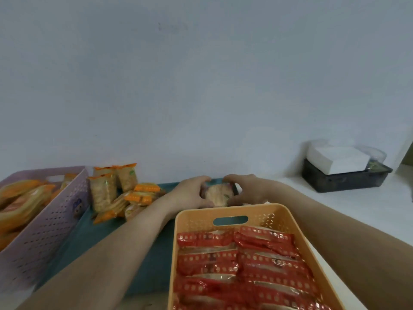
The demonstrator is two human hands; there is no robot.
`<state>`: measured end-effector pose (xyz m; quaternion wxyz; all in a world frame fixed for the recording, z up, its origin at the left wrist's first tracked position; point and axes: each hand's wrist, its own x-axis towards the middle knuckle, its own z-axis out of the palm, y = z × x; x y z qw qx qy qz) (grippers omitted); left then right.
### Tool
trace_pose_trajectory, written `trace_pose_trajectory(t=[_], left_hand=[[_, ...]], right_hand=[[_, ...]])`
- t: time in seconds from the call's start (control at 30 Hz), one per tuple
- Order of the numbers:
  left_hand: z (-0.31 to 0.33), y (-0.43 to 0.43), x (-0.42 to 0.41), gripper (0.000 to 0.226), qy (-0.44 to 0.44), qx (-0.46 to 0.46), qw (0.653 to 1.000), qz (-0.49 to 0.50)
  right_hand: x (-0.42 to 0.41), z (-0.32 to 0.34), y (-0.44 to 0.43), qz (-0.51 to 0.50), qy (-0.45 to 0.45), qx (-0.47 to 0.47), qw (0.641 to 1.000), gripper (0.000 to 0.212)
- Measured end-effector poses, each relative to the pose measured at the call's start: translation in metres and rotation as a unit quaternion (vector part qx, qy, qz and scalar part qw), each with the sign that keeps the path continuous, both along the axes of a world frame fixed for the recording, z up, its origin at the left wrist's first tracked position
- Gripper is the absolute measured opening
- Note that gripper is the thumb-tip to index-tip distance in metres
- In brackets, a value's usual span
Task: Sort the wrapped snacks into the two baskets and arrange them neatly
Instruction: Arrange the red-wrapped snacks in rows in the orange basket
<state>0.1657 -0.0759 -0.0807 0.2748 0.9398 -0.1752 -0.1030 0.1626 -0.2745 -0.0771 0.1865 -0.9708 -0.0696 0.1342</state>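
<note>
Both of my hands are curled round a wrapped snack (218,195) with a pale round biscuit showing, just behind the orange basket (194,217). My left hand (191,192) grips its left side and my right hand (247,190) its right side. The orange basket holds several red-wrapped snacks (241,262) laid in rows. A purple basket (48,222) at the left holds several orange-wrapped snacks (21,201). A loose pile of orange-wrapped snacks (121,193) lies between the purple basket and my left hand.
A teal mat (147,262) lies under the baskets on a white table. A black box (344,179) with white paper on top stands at the back right. A pale wall rises directly behind the table.
</note>
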Motion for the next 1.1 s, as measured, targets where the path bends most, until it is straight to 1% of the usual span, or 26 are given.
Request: trace_pose_trajectory(t=[0.07,0.13,0.17,0.2,0.27,0.3,0.33,0.37,0.4,0.43,0.47,0.5,0.53,0.57,0.6,0.63,0.67,0.73,0.8,0.87,0.93,1.0,1.07,1.1], left_hand=[[-0.001,0.000,0.001,0.077,-0.051,-0.019,0.999,0.006],[0.004,0.002,-0.004,0.064,-0.117,-0.041,0.992,-0.001],[0.009,0.003,-0.009,0.059,-0.141,-0.073,0.987,0.004],[0.015,0.004,-0.015,0.056,-0.158,-0.114,0.981,0.017],[0.036,0.007,-0.032,0.048,-0.180,-0.211,0.960,0.041],[0.050,0.009,-0.044,0.044,-0.185,-0.264,0.946,0.042],[0.064,0.012,-0.056,0.038,-0.189,-0.309,0.931,0.041],[0.078,0.016,-0.071,0.032,-0.200,-0.343,0.917,0.041],[0.089,0.020,-0.088,0.028,-0.225,-0.358,0.906,0.042],[0.095,0.026,-0.104,0.025,-0.262,-0.349,0.899,0.041],[0.098,0.030,-0.122,0.022,-0.296,-0.317,0.901,0.031],[0.096,0.032,-0.137,0.016,-0.309,-0.254,0.916,0.014],[0.090,0.032,-0.150,0.007,-0.306,-0.146,0.941,-0.007],[0.083,0.030,-0.162,0.007,-0.302,-0.016,0.953,-0.033],[0.075,0.029,-0.169,0.019,-0.294,0.105,0.948,-0.059],[0.066,0.027,-0.171,0.027,-0.284,0.179,0.939,-0.075],[0.065,0.027,-0.175,0.032,-0.263,0.207,0.939,-0.076],[0.070,0.025,-0.175,0.033,-0.240,0.197,0.947,-0.077],[0.073,0.022,-0.174,0.029,-0.238,0.184,0.951,-0.074],[0.070,0.023,-0.176,0.024,-0.247,0.160,0.954,-0.058],[0.066,0.027,-0.179,0.019,-0.247,0.113,0.962,-0.039],[0.062,0.031,-0.178,0.014,-0.259,0.068,0.963,-0.017],[0.058,0.033,-0.179,0.014,-0.292,0.044,0.955,-0.012],[0.055,0.034,-0.179,0.014,-0.311,0.035,0.949,-0.019]], right_hand=[[0.002,-0.005,0.004,0.007,-0.029,0.006,1.000,0.076],[-0.002,0.001,0.009,0.031,-0.083,0.038,0.995,0.070],[-0.006,0.008,0.011,0.032,-0.101,0.080,0.991,0.063],[-0.014,0.018,0.012,0.022,-0.111,0.143,0.983,0.055],[-0.032,0.042,0.010,0.005,-0.128,0.276,0.953,0.046],[-0.045,0.056,0.008,0.005,-0.140,0.325,0.935,0.045],[-0.056,0.069,0.006,0.008,-0.148,0.358,0.922,0.050],[-0.071,0.083,0.004,0.013,-0.155,0.379,0.912,0.057],[-0.084,0.093,0.002,0.018,-0.160,0.391,0.906,0.065],[-0.096,0.100,0.002,0.021,-0.164,0.402,0.900,0.070],[-0.107,0.106,0.002,0.024,-0.170,0.414,0.894,0.070],[-0.114,0.108,0.002,0.023,-0.173,0.426,0.887,0.065],[-0.120,0.108,0.004,0.020,-0.174,0.438,0.882,0.057],[-0.128,0.108,0.006,0.020,-0.179,0.440,0.880,0.048],[-0.133,0.106,0.010,0.024,-0.181,0.432,0.883,0.041],[-0.138,0.103,0.014,0.033,-0.185,0.416,0.890,0.037],[-0.144,0.100,0.018,0.045,-0.196,0.395,0.897,0.035],[-0.148,0.091,0.025,0.060,-0.235,0.333,0.911,0.033],[-0.149,0.085,0.027,0.054,-0.273,0.275,0.920,0.031],[-0.151,0.083,0.028,0.048,-0.297,0.246,0.922,0.031],[-0.154,0.083,0.031,0.055,-0.315,0.226,0.920,0.030],[-0.154,0.080,0.034,0.072,-0.315,0.185,0.928,0.030],[-0.154,0.077,0.037,0.082,-0.287,0.149,0.943,0.029],[-0.154,0.075,0.039,0.087,-0.273,0.146,0.947,0.028]])
